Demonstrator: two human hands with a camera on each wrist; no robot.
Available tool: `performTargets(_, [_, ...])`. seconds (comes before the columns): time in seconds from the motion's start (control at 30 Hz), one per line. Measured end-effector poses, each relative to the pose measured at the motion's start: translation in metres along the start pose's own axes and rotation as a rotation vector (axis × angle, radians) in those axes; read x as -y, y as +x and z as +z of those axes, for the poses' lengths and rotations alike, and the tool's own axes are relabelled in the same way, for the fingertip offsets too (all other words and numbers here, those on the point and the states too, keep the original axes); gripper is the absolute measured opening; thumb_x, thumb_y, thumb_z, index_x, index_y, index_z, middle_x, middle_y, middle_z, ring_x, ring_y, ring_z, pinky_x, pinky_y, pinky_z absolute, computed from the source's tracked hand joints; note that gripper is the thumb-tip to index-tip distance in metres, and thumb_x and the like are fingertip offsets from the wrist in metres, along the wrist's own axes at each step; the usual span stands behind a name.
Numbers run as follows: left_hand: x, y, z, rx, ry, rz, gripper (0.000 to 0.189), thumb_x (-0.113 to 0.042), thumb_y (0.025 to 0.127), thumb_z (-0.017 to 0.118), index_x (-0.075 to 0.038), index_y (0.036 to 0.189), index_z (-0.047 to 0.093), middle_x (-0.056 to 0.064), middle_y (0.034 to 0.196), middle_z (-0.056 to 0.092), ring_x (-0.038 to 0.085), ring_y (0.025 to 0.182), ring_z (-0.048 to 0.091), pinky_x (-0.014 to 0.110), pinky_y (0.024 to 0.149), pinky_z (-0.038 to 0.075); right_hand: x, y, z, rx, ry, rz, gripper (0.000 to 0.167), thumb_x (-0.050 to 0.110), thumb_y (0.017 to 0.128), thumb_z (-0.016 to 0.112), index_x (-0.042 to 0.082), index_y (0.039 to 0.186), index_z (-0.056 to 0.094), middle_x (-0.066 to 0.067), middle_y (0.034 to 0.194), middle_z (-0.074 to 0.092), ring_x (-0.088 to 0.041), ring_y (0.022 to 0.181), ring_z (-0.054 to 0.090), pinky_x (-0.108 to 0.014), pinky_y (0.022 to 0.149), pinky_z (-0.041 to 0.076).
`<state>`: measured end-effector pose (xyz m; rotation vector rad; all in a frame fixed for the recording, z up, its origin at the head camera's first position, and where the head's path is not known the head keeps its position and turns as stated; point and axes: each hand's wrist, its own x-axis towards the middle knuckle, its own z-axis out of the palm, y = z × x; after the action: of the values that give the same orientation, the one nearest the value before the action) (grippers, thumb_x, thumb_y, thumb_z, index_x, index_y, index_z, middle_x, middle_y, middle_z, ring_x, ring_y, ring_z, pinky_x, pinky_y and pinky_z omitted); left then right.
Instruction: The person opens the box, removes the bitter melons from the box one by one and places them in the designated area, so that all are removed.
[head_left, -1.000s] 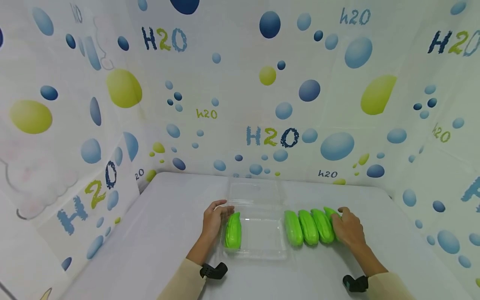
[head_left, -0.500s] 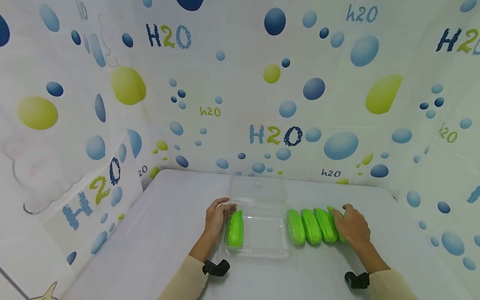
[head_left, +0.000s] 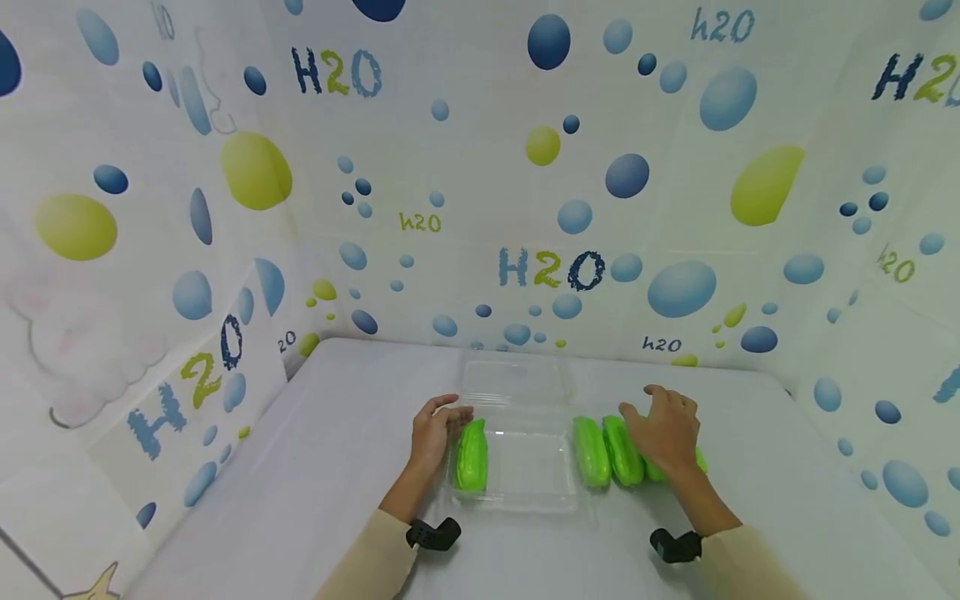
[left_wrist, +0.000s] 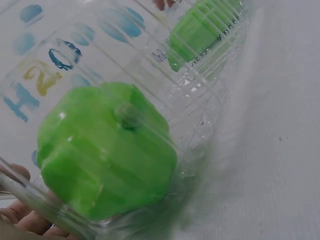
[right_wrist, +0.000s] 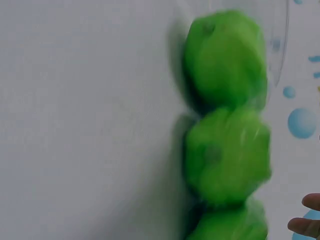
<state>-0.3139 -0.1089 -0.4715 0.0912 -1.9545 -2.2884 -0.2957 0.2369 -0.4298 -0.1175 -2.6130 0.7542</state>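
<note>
A green ribbed toy vegetable [head_left: 472, 457] lies at the left side inside a clear plastic box [head_left: 528, 502] with its lid [head_left: 512, 379] folded back. My left hand [head_left: 431, 435] holds the box at its back left edge; in the left wrist view its fingers [left_wrist: 32, 220] show by the rim. Several more green ribbed toy vegetables [head_left: 592, 454] lie side by side right of the box. Over that row is my right hand [head_left: 666, 429], thumb and fingers spread and holding nothing, hiding part of the right-hand ones. The right wrist view shows the vegetables' [right_wrist: 227, 157] near ends.
A white cloth covers the table [head_left: 337, 467]. White walls [head_left: 465, 167] printed with bubbles and H2O lettering stand behind and at both sides. The box's right wall is close to the leftmost vegetable of the row.
My right hand has left the rightmost vegetable of the row and moved left over the middle ones, its fingers spread. The left hand stays at the box.
</note>
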Motion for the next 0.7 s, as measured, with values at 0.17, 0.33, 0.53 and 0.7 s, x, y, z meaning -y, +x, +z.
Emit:
performTargets(0.17, [-0.014,-0.005,0.002,0.023,-0.009,0.002,0.036,0.0,0.098,0.045,0.012,0.131,0.052,0.031,0.115,0.069,0.047,0.112,0.065,0.052,0.1,0.052,0.025,0.0,0.003,0.061,0.071,-0.016,0.057,0.034,0.097,0.062,-0.009,0.133,0.055,-0.034,0.135,0.053,-0.053,0.129,0.036,-0.068,0.105,0.031])
performTargets(0.33, [-0.024,-0.013,0.004,0.018,0.003,0.008,0.035,-0.001,0.099,0.044,0.012,0.13,0.053,0.031,0.116,0.069,0.047,0.113,0.065,0.051,0.101,0.052,0.048,-0.003,0.01,0.12,0.124,-0.006,0.056,0.037,0.098,0.06,-0.006,0.134,0.056,-0.03,0.136,0.054,-0.048,0.127,0.039,-0.061,0.106,0.036])
performTargets(0.53, [0.003,-0.001,0.001,-0.014,0.036,0.016,0.037,-0.005,0.099,0.043,0.01,0.131,0.053,0.023,0.111,0.074,0.036,0.107,0.071,0.04,0.095,0.056,0.065,-0.01,0.026,0.131,0.182,-0.031,0.053,0.035,0.097,0.064,-0.005,0.13,0.059,-0.027,0.133,0.058,-0.044,0.123,0.042,-0.058,0.102,0.041])
performTargets(0.7, [0.001,0.0,0.001,-0.011,0.033,0.012,0.037,-0.004,0.099,0.044,0.01,0.131,0.054,0.023,0.111,0.073,0.035,0.106,0.072,0.037,0.093,0.057,0.079,-0.015,0.033,0.13,0.228,-0.055,0.048,0.028,0.092,0.068,-0.006,0.125,0.063,-0.026,0.128,0.062,-0.044,0.12,0.046,-0.058,0.098,0.044])
